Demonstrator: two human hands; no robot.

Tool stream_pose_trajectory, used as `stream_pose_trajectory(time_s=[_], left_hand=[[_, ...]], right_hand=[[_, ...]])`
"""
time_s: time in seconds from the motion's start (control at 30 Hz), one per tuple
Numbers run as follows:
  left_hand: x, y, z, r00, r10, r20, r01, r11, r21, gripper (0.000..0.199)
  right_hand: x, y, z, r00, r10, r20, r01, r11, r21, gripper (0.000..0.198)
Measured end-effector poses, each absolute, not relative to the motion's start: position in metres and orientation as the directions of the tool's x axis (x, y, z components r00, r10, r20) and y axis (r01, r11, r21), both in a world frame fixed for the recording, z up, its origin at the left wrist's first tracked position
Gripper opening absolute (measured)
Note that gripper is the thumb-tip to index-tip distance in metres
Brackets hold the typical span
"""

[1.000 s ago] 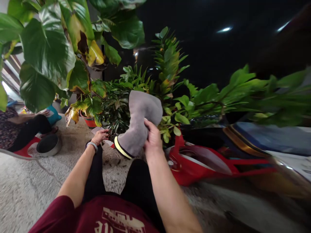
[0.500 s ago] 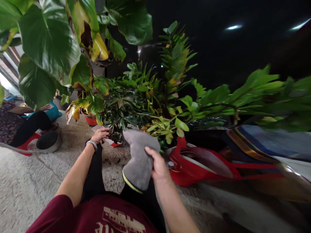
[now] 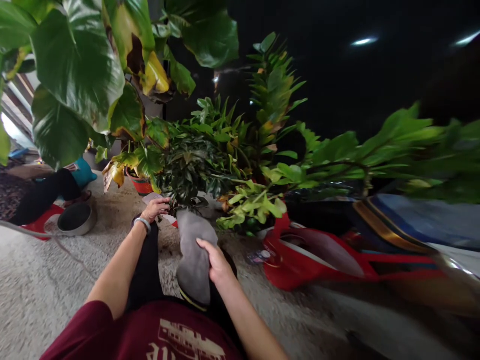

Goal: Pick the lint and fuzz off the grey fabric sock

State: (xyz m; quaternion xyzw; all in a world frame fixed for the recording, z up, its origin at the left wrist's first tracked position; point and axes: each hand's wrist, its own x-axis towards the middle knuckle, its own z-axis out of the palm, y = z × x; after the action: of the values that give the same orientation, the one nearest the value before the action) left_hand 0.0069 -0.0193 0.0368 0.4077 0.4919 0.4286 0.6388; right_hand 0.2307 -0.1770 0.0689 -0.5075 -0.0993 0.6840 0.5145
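My right hand [image 3: 217,262] is closed around a soft grey cleaning mitt [image 3: 195,250] with a yellow edge, thumb lying across its front. The mitt's upper end touches or nearly touches the lower leaves of a dark-leaved potted plant [image 3: 187,162]. At the left edge of that plant is my left hand [image 3: 155,209], wearing a bracelet, its fingers bent and pressed together among the leaves. What its fingertips pinch is too small to make out. A bit of the plant's red and white pot [image 3: 173,221] shows between the two hands.
Broad yellowing leaves [image 3: 78,65] hang at upper left, above a red pot [image 3: 140,184]. A red plastic container [image 3: 300,262] stands at right. A grey basin [image 3: 77,220] is on the rough floor near another person's legs [image 3: 45,195].
My right hand has moved left with the mitt, which is now turned more upright and close to the dark leaves. Light-green leaves beside it have shifted. My left hand stays put.
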Motion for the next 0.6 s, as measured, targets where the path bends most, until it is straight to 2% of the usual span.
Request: stream_pose_trajectory(time_s=[0.1,0.17,0.27,0.33,0.43,0.6], left_hand=[[0.007,-0.019,0.037,0.149,0.946,-0.288,-0.146,0.309,0.94,0.05],[0.008,-0.02,0.038,0.147,0.946,-0.29,-0.141,0.31,0.94,0.048],[0.009,-0.022,0.04,0.165,0.949,-0.27,-0.127,0.292,0.948,0.045],[0.01,-0.023,0.042,0.179,0.95,-0.255,-0.116,0.278,0.954,0.043],[0.009,-0.023,0.041,0.175,0.954,-0.245,-0.11,0.266,0.958,0.042],[0.006,-0.02,0.037,0.174,0.952,-0.253,-0.114,0.274,0.955,0.043]], right_hand=[[0.252,-0.186,0.081,0.077,0.801,-0.594,-0.601,-0.439,-0.668,0.029],[0.262,-0.172,0.106,0.16,0.843,-0.513,-0.66,-0.295,-0.691,0.031],[0.26,-0.134,0.148,0.318,0.896,-0.311,-0.713,0.01,-0.701,0.034],[0.248,-0.112,0.164,0.32,0.91,-0.263,-0.736,0.064,-0.673,0.032],[0.223,-0.106,0.157,0.21,0.922,-0.325,-0.737,-0.069,-0.672,0.03],[0.213,-0.164,0.097,0.066,0.866,-0.496,-0.591,-0.367,-0.719,0.033]])
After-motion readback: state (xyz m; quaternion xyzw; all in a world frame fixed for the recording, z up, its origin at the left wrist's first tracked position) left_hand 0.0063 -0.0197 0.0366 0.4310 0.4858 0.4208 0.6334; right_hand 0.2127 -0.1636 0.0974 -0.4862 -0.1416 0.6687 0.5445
